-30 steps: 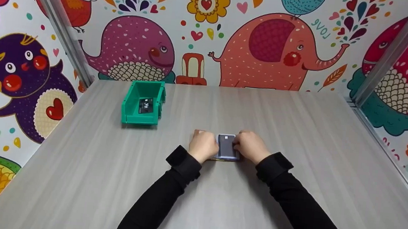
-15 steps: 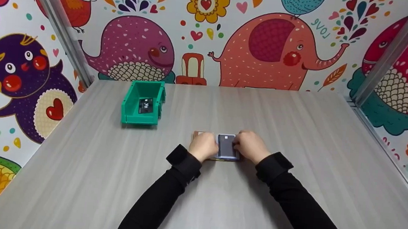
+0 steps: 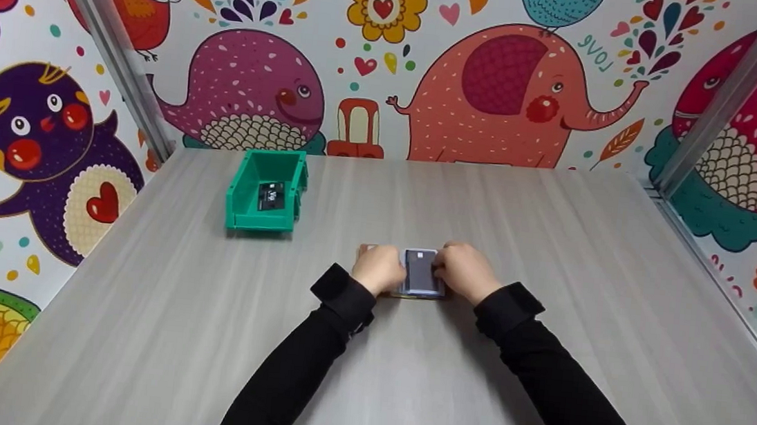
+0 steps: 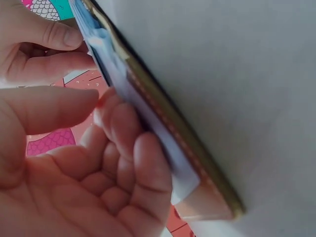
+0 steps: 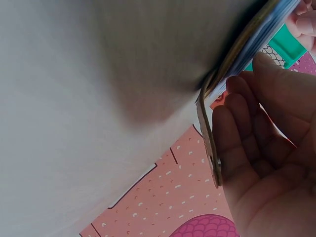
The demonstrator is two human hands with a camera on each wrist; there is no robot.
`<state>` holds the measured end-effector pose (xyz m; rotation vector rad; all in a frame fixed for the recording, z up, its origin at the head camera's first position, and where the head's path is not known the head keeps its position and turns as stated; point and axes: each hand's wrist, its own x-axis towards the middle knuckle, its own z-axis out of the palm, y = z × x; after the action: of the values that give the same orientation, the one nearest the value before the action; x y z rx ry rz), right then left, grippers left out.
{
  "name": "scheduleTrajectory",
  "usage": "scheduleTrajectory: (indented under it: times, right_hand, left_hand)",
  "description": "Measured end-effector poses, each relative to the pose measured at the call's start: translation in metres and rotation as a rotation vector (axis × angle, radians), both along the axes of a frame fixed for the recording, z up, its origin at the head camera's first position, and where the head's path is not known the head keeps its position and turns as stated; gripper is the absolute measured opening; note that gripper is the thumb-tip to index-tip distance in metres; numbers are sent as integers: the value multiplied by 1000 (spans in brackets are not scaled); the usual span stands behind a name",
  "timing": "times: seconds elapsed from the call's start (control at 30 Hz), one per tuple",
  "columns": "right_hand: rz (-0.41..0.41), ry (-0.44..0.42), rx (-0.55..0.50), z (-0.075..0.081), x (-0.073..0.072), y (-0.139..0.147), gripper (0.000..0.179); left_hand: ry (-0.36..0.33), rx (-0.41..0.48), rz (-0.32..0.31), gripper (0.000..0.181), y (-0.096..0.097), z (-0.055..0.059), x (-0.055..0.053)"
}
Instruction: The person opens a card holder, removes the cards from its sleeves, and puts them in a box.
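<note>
A small brown-edged card holder (image 3: 422,296) with clear sleeves lies spread on the table between both hands. A dark bank card (image 3: 421,271) with a pale chip lies over its right half. My left hand (image 3: 376,268) covers the left half; in the left wrist view its thumb and curled fingers pinch at the sleeves (image 4: 106,54). At the card's right edge, my right hand (image 3: 466,273) pinches with thumb and fingertips. A strap with a snap (image 5: 206,136) sticks out beside the right fingers in the right wrist view. The exact contact under both hands is partly hidden.
A green open bin (image 3: 259,222) stands at the back left of the table, with a black card (image 3: 271,196) in it. Walls printed with cartoon animals (image 3: 500,106) enclose the pale wooden table (image 3: 402,395) at the back and sides.
My left hand has shifted very slightly, showing a bit more of the card holder's brown corner. The right hand and the card look unmoved.
</note>
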<state>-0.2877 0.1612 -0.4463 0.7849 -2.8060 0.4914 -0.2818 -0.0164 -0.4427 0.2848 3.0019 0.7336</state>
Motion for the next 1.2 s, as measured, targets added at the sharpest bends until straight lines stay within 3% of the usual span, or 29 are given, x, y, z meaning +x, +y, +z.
scheduleTrajectory:
  times: [0.43,0.97,1.2]
  right_hand:
    - [9,-3,6,0,-1,0,5]
    - [-16,-9,31,0,0,-2,6]
    - [-25,-24,31,0,-1,-2,5]
  left_hand:
    - [-51,-9,11,11,1,4,-4]
    - [-22,-92,39,26,6,3,-5]
    - [-47,-116,42,32,8,3,-6]
